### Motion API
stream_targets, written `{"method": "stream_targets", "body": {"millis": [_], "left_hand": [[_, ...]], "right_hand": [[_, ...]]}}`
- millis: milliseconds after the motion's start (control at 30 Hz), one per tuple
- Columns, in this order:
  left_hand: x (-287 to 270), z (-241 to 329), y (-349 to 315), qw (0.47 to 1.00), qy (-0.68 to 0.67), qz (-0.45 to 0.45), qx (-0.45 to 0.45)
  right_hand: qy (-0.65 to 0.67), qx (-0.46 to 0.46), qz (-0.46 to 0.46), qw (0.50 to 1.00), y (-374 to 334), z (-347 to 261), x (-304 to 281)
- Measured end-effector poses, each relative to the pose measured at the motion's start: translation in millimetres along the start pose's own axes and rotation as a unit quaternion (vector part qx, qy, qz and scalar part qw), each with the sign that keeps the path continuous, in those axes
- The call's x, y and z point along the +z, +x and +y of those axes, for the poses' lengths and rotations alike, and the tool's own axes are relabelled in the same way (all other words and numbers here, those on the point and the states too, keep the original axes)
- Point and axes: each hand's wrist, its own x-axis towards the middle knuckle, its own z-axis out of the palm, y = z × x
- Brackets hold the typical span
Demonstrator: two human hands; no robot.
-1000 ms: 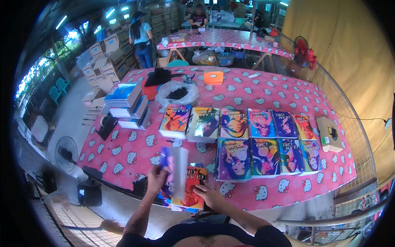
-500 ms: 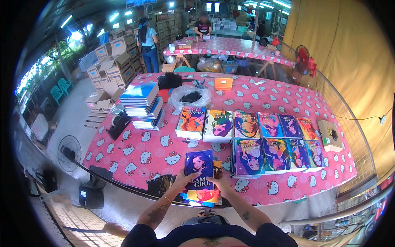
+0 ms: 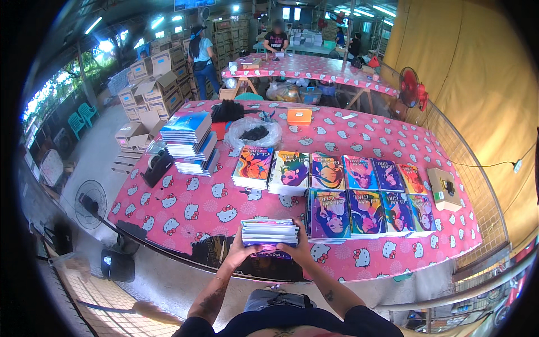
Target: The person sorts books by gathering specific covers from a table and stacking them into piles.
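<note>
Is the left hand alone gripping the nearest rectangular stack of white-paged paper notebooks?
No, the right hand grips one side of the notebook stack, the left hand the other.

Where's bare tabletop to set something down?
Front left, between the tape dispenser and the held book stack; also behind the book rows, right of the orange box, bar one white slip. Crowded: the rows themselves and the back left, with the blue-topped pile and plastic bag.
</note>
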Motion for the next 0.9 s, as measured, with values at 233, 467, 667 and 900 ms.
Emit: {"method": "stream_targets", "body": {"millis": [233,467,667,900], "left_hand": [[7.3,7.8,-20.8,0.998,-0.047,0.029,-0.014],[-16.9,-25.8,-5.6,0.997,0.022,0.021,-0.077],[47.7,124.4,4.0,0.801,0.564,0.011,0.201],[75.2,124.9,28.2,0.647,0.710,-0.155,0.229]], "right_hand": [[0.022,0.047,-0.024,0.998,-0.1,-7.8,4.2],[-0.029,0.041,-0.028,0.998,2.7,-3.7,4.5],[-0.026,0.043,-0.029,0.998,2.8,-20.2,-1.0],[-0.017,0.044,-0.028,0.999,2.1,-13.8,-3.1]]}}
